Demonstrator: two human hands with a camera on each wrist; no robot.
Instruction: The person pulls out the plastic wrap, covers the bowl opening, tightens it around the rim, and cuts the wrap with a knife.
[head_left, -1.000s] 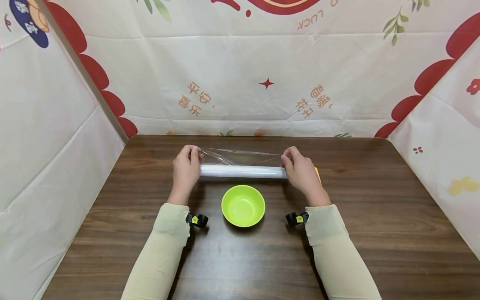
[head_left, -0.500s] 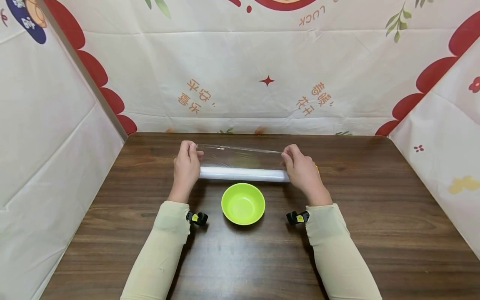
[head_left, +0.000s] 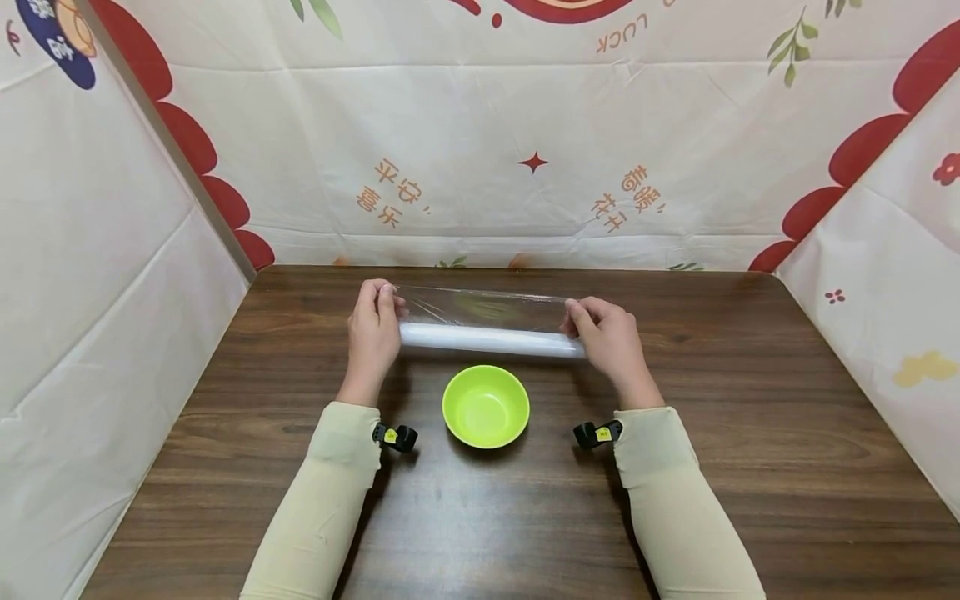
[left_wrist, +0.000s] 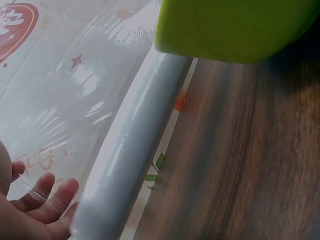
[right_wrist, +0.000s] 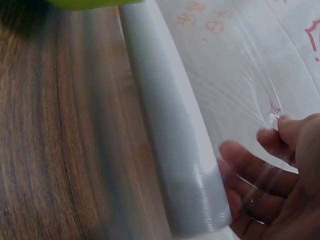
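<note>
A roll of cling film (head_left: 491, 339) lies crosswise beyond the green bowl (head_left: 486, 408), between both hands. A clear sheet of film (head_left: 487, 307) stretches from it toward the far side, with a few creases near its left corner. My left hand (head_left: 372, 333) pinches that corner between thumb and fingers, other fingers near the roll's left end. At the opposite corner, my right hand (head_left: 613, 337) pinches the film between thumb and index finger; in the right wrist view its remaining fingers (right_wrist: 255, 167) curl behind the sheet, beside the roll (right_wrist: 175, 130). The bowl stands upright with nothing in it.
Everything is on a dark wood-grain table (head_left: 750, 467). A white printed cloth (head_left: 480, 167) hangs behind the far edge, with more cloth at both sides. Black wrist cameras (head_left: 395, 437) jut inward from the sleeves, on either side of the bowl.
The sheet is spread wider and flatter than a second ago. My right hand has shifted slightly right and turned, and the yellow-orange thing behind it is now hidden. The bowl stays put.
</note>
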